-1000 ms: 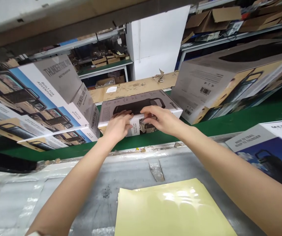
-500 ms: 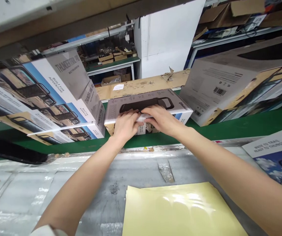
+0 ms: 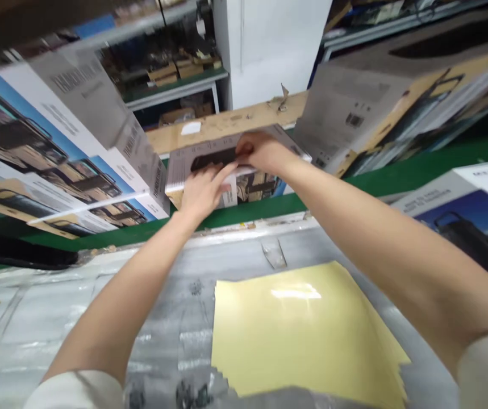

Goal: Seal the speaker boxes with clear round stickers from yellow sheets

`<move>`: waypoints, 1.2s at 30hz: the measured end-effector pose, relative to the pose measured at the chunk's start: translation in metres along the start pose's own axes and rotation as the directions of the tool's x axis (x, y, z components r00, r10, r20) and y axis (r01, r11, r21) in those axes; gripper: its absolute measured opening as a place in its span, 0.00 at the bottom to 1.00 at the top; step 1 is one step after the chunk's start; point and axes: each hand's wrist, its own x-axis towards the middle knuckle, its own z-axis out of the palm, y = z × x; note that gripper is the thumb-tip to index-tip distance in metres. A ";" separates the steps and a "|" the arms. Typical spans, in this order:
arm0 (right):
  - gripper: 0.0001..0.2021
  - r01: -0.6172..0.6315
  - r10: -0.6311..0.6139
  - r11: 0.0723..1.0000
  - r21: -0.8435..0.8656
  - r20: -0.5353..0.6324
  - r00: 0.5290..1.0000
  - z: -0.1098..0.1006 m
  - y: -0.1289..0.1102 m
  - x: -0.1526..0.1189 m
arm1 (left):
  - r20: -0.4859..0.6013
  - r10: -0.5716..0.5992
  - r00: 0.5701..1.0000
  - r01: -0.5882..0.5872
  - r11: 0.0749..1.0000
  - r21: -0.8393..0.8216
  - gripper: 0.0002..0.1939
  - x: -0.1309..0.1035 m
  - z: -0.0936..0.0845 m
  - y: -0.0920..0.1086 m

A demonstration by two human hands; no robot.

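A printed cardboard box [image 3: 255, 188] with a dark speaker pictured on its top lies in front of me. My left hand [image 3: 203, 190] rests on the box's near top edge, fingers stretched out and apart, holding nothing. Close beside its fingertips, my right hand [image 3: 263, 152] is closed over the same edge, its thumb and fingers drawn together in a pinch. Whatever is in that pinch, if anything, is too small and blurred to make out.
Stacked printed boxes [image 3: 99, 153] stand at left, with more large boxes [image 3: 346, 108] at right. A stack of yellow sheets [image 3: 303, 335] lies on the plastic-covered table [image 3: 154, 318]. Another printed box [image 3: 474, 210] sits at the right edge. A dark bar [image 3: 22, 250] juts in from the left.
The view has shifted, so boxes and yellow sheets appear higher. My right hand's fingers have curled into a pinch and lifted slightly; my left hand has stayed on the box edge.
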 end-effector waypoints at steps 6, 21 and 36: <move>0.08 0.347 -0.411 0.904 0.249 0.285 0.866 0.031 0.010 -0.198 | 0.102 -0.021 0.995 0.028 0.998 -0.063 0.25 -0.036 0.035 0.019; 0.16 0.492 -0.586 0.810 0.318 0.445 0.677 0.051 0.023 -0.297 | 0.424 0.071 0.903 0.201 0.803 -0.562 0.20 -0.240 0.010 0.133; 0.17 0.400 -0.517 0.852 0.338 0.418 0.747 0.019 0.024 -0.306 | 0.187 0.291 0.938 -0.210 0.908 -0.362 0.10 -0.243 -0.001 0.151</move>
